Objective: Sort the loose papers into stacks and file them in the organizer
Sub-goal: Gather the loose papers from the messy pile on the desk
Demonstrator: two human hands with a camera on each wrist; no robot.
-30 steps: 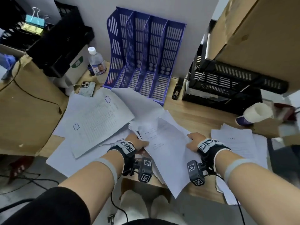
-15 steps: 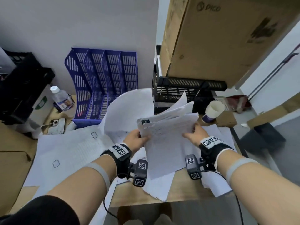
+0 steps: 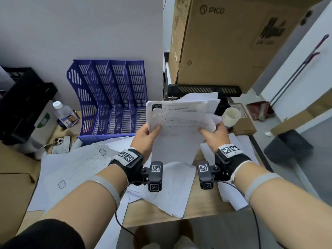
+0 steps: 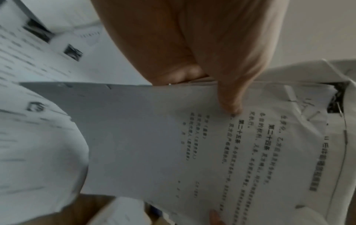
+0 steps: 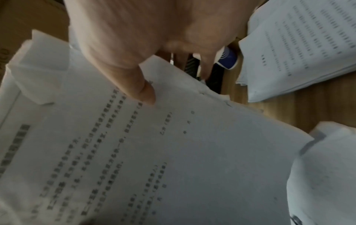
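Observation:
I hold a stack of printed papers (image 3: 179,126) upright above the desk, its top sheets fanned unevenly. My left hand (image 3: 147,133) pinches the stack's left edge, thumb on the front sheet (image 4: 231,105). My right hand (image 3: 213,135) grips the right edge the same way, thumb pressed on the printed page (image 5: 142,91). The blue slotted organizer (image 3: 111,99) stands against the wall to the left of the stack, its compartments showing no paper. More loose sheets (image 3: 75,169) lie spread over the desk below and to the left, and another pile (image 5: 300,45) lies at the right.
A water bottle (image 3: 64,114) and a phone (image 3: 61,144) sit left of the organizer. A black crate (image 3: 23,105) stands at far left. A paper cup (image 3: 230,116) and black trays (image 3: 203,90) under a large cardboard box (image 3: 233,42) stand at the right.
Both hands lifted the sheets off the desk and raised them upright as one stack. The head view swung up and to the right.

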